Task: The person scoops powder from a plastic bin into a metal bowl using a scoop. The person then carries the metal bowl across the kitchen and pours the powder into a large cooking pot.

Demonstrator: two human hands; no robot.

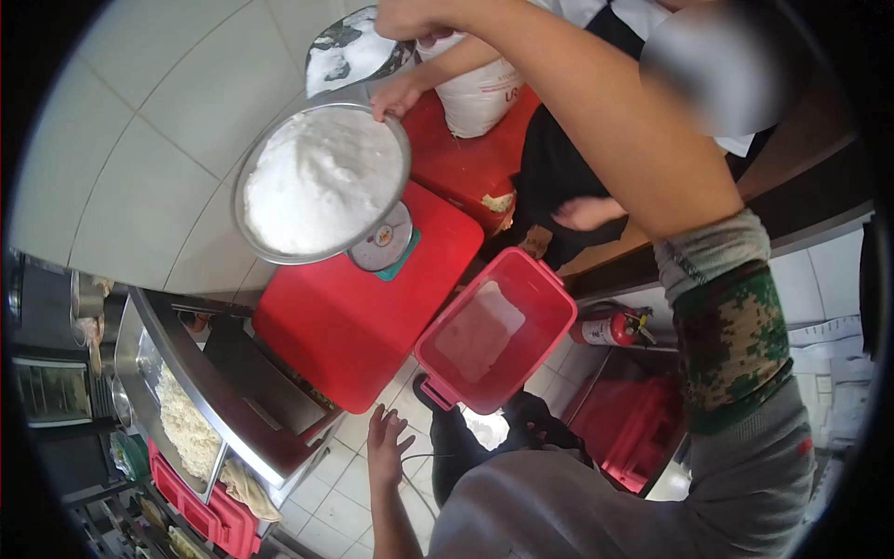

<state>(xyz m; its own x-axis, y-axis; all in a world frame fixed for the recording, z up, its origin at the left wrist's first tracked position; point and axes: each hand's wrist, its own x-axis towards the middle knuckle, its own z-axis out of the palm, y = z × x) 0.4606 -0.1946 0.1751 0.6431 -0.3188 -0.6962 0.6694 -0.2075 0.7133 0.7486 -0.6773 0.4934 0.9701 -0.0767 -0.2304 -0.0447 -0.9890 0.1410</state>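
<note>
My right hand (pixel 408 19) reaches across the top, fingers closed at the edge of a dark scoop-like vessel (pixel 358 58) with white powder in it. Just below is a wide metal bowl (pixel 406 172) heaped with white powder (pixel 321 177), tilted in view over a round-dialled scale (pixel 384 238). A co-worker's hand (pixel 397 97) touches the bowl's rim. My left hand (pixel 386 447) is low in the middle, holding nothing, fingers apart, near the corner of the red table (pixel 345 326).
A pink bin (pixel 430 349) with some white powder inside stands right of the table. Behind are a white sack (pixel 475 98) and the co-worker's other hand (pixel 589 213). A fire extinguisher (pixel 605 330) is at right; a metal tray of pale food (pixel 140 359) at left.
</note>
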